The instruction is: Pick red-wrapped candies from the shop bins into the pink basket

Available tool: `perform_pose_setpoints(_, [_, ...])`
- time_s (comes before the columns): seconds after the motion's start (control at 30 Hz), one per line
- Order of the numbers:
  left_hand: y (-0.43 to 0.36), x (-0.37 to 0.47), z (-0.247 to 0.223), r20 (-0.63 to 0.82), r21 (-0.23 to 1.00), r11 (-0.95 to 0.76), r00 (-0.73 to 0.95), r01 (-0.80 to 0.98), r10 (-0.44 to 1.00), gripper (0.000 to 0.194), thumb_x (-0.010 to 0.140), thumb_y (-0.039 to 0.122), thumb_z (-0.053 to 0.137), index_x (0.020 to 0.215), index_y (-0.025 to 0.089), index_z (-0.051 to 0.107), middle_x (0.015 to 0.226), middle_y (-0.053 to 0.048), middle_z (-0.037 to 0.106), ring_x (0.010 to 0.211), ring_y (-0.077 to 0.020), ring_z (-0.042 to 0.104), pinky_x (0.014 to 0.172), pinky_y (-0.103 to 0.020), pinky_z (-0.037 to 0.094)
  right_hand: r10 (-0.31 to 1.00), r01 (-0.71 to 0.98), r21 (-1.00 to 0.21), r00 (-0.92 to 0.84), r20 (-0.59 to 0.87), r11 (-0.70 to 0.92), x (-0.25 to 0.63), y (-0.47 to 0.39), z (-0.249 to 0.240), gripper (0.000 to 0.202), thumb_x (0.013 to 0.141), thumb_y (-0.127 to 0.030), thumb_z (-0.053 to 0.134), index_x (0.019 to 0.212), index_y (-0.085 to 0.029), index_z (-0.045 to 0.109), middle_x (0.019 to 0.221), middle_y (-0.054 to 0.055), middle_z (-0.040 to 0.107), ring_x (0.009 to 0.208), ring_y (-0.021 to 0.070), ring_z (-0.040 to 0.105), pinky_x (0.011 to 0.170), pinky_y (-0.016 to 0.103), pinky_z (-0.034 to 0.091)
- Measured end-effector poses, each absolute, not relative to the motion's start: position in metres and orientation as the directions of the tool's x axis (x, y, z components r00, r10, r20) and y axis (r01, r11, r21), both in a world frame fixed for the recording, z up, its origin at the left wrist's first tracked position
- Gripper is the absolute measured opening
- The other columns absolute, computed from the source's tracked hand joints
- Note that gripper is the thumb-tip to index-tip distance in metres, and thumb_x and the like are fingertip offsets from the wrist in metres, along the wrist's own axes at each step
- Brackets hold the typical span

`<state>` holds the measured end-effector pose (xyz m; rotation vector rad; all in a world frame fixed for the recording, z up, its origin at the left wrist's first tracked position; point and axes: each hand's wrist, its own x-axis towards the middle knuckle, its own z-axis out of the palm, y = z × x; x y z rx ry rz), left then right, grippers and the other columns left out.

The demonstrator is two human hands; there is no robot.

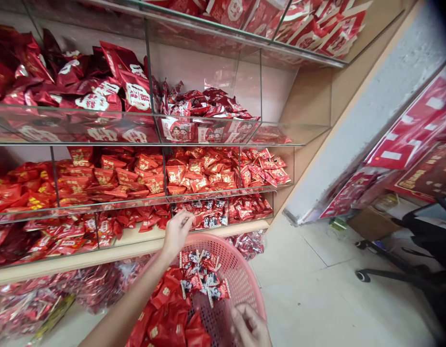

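Observation:
My left hand (177, 231) reaches across the basket to the low shelf, its thumb and fingers pinched together. Whatever may be between those fingertips is too small to make out. Right beside them, behind the glass edge, lie red-and-black cartoon-figure packets (212, 220). Below is a pink perforated plastic basket (250, 270). Inside it are plain red candy packets (167, 306) with gold marks and several small printed packets (204, 277) with cartoon figures. My right hand (250, 325) is curled over the basket's near right rim; what it grips, if anything, is hidden.
Glass-divided shelves hold red-and-gold packets (201, 171) and larger dark red bags (96, 91). Plastic bags of packets (96, 284) lie under the bottom shelf. To the right are tiled floor (302, 289), a wheeled chair (389, 265) and a cardboard box (373, 222).

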<state>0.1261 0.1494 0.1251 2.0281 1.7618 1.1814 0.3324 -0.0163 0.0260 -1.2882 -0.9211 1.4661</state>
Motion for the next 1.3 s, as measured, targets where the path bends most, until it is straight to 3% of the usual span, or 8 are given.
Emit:
perform_pose_setpoints(0.07, [0.12,0.137,0.127,0.453,0.767,-0.372,-0.03,0.522,0.891,0.023,0.086,0.031,0.044,0.082,0.016,0.061,0.091,-0.004,0.063,0.082,-0.0127,0.058,0.072,-0.023,0.046,0.924,-0.338,-0.862,-0.08,-0.374,-0.378,0.323,-0.005,0.041,0.043,0.07,-0.059,0.06,0.073,-0.016,0.056,0.06,0.001,0.06,0.044,0.0075,0.048,0.039,0.017,0.03])
perform_pose_setpoints(0.17, [0.069,0.149,0.121,0.461,0.781,-0.45,0.085,0.433,0.883,0.017,0.086,0.023,0.046,0.09,0.019,0.062,0.1,-0.004,0.062,0.094,-0.013,0.057,0.084,-0.024,0.045,0.812,-0.574,-0.576,-0.372,-0.45,-0.582,0.308,0.019,0.064,0.058,0.074,-0.066,0.047,0.097,-0.014,0.059,0.084,0.009,0.067,0.059,0.0112,0.06,0.046,0.018,0.04])
perform_pose_setpoints(0.3, [0.022,0.145,0.097,0.444,0.721,-0.574,0.378,0.388,0.812,0.027,0.086,0.013,0.042,0.105,0.021,0.06,0.117,-0.007,0.055,0.105,-0.0134,0.054,0.09,-0.024,0.044,0.77,-0.661,-0.401,-0.493,-0.406,-0.634,0.301,0.039,0.078,0.051,0.075,-0.061,0.051,0.087,-0.012,0.062,0.073,0.005,0.067,0.054,0.0095,0.058,0.047,0.017,0.043])
perform_pose_setpoints(0.5, [0.002,0.142,0.069,0.378,0.824,-0.435,0.22,0.362,0.899,0.029,0.085,0.018,0.045,0.109,0.025,0.06,0.123,-0.007,0.052,0.111,-0.0169,0.051,0.096,-0.03,0.042,0.872,-0.694,-0.554,-0.238,-0.427,-0.46,0.297,0.032,0.071,0.026,0.07,-0.034,0.068,0.091,-0.02,0.063,0.097,0.002,0.067,0.084,0.0144,0.062,0.073,0.024,0.05])
perform_pose_setpoints(0.63, [-0.003,0.166,0.057,-0.007,0.999,0.016,-0.173,0.052,0.985,0.031,0.082,0.039,0.049,0.105,0.02,0.057,0.097,-0.007,0.061,0.085,-0.0161,0.061,0.073,-0.027,0.053,0.905,-0.692,-0.635,-0.062,-0.422,-0.343,0.288,0.029,0.057,0.027,0.068,-0.035,0.07,0.091,-0.022,0.063,0.096,0.002,0.067,0.085,0.016,0.062,0.075,0.028,0.049])
perform_pose_setpoints(0.8, [-0.005,0.184,0.041,-0.357,0.92,0.326,-0.119,-0.22,0.927,0.04,0.068,0.055,0.06,0.08,0.017,0.055,0.064,0.003,0.051,0.06,-0.0113,0.052,0.051,-0.022,0.049,0.92,-0.653,-0.69,-0.029,-0.391,-0.313,0.285,0.023,0.049,0.025,0.07,-0.035,0.069,0.09,-0.021,0.065,0.095,0.002,0.068,0.085,0.0153,0.061,0.073,0.025,0.048])
perform_pose_setpoints(1.1, [-0.019,0.181,0.035,-0.266,0.961,0.266,0.007,-0.077,0.964,0.034,0.078,0.05,0.05,0.069,0.017,0.05,0.068,0.001,0.051,0.068,-0.0119,0.051,0.068,-0.024,0.047,0.894,-0.715,-0.601,-0.077,-0.441,-0.357,0.299,0.01,0.049,0.035,0.07,-0.035,0.069,0.102,-0.02,0.064,0.105,0.008,0.066,0.096,0.0206,0.061,0.074,0.03,0.049])
perform_pose_setpoints(1.3, [-0.018,0.184,0.034,-0.302,0.947,0.306,0.057,-0.093,0.952,0.035,0.078,0.052,0.049,0.068,0.018,0.044,0.068,0.002,0.046,0.067,-0.0108,0.048,0.067,-0.023,0.046,0.893,-0.628,-0.712,0.06,-0.446,-0.314,0.307,0.003,0.043,0.049,0.069,-0.044,0.068,0.11,-0.019,0.061,0.115,0.01,0.062,0.11,0.0249,0.054,0.086,0.035,0.046])
